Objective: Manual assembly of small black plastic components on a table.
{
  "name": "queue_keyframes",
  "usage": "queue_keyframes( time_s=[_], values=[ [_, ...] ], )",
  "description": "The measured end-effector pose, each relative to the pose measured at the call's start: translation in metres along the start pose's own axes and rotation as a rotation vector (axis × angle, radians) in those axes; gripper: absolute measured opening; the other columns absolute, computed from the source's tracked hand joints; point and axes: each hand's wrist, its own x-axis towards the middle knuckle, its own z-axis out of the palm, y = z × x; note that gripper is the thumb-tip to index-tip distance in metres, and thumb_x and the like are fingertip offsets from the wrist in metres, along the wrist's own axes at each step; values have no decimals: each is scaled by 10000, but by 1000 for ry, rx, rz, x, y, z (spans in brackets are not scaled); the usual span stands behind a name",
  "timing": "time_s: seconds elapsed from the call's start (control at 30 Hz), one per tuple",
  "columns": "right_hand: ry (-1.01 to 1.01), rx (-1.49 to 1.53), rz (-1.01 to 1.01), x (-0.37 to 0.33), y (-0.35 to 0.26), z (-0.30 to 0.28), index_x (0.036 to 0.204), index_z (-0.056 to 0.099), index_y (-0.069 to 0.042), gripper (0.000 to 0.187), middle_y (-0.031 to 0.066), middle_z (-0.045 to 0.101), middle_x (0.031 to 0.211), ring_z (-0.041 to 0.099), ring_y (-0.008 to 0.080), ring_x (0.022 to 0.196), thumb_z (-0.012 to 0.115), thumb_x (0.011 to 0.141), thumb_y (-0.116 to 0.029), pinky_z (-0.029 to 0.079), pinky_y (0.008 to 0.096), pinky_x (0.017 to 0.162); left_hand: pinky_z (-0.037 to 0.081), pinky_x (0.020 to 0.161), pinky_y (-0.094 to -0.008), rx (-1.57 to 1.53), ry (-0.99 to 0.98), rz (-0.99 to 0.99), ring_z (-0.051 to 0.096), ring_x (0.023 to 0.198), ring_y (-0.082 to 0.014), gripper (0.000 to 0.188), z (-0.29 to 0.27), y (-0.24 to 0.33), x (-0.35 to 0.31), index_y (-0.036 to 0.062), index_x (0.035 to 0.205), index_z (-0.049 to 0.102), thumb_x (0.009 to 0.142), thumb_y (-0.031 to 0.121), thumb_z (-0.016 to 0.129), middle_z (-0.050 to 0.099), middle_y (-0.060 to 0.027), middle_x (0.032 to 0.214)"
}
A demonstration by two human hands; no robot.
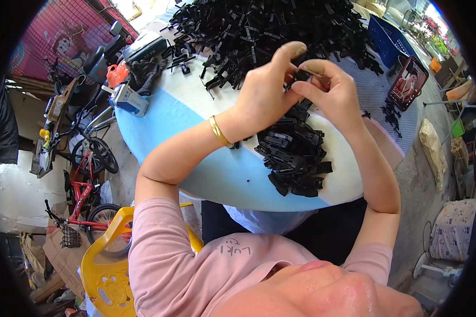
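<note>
Above the table, my left hand (263, 95) and my right hand (334, 96) meet with their fingertips closed around a small black plastic part (301, 76). Fingers cover much of that part, so its full shape is hidden. A gold bangle (220, 131) circles my left wrist. Right below my hands lies a neat heap of black plastic parts (293, 150). Beyond them a large loose pile of small black pieces (280, 26) spreads over the far side of the round table (158, 137).
At the right edge a phone (408, 82) leans near a blue plastic basket (388, 39). A blue and white carton (129, 100) and dark gloves (148, 75) sit on the left. A yellow chair (106, 269) and red bicycle (79, 198) stand left of me.
</note>
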Motion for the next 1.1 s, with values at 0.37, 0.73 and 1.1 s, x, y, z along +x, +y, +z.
queue_keyframes(
  time_s=[0.37, 0.73, 1.1],
  values=[
    [-56, 317, 54, 5, 12, -24, 974, 619, -30, 246, -20, 579, 761, 407, 3, 554, 688, 764, -140, 288, 148, 467, 491, 786, -253, -872, -624, -331, 600, 885, -144, 335, -31, -20, 20, -44, 1072, 532, 777, 62, 650, 604, -88, 959],
    [-130, 133, -90, 1, 8, -17, 982, 603, -19, 191, -25, 545, 732, 479, 29, 621, 636, 800, -69, 392, 153, 564, 530, 736, -283, -1060, -466, -559, 632, 755, -169, 163, -15, -17, 11, 6, 854, 524, 776, 64, 655, 611, -83, 824],
    [-57, 73, -27, -5, 5, -2, 887, 570, -16, 141, -21, 506, 652, 438, 24, 594, 510, 897, -143, 333, 151, 523, 469, 656, -190, -600, -124, -246, 526, 745, -36, 213, -5, -9, 3, -3, 927, 532, 753, 9, 653, 581, -10, 804]
  ],
)
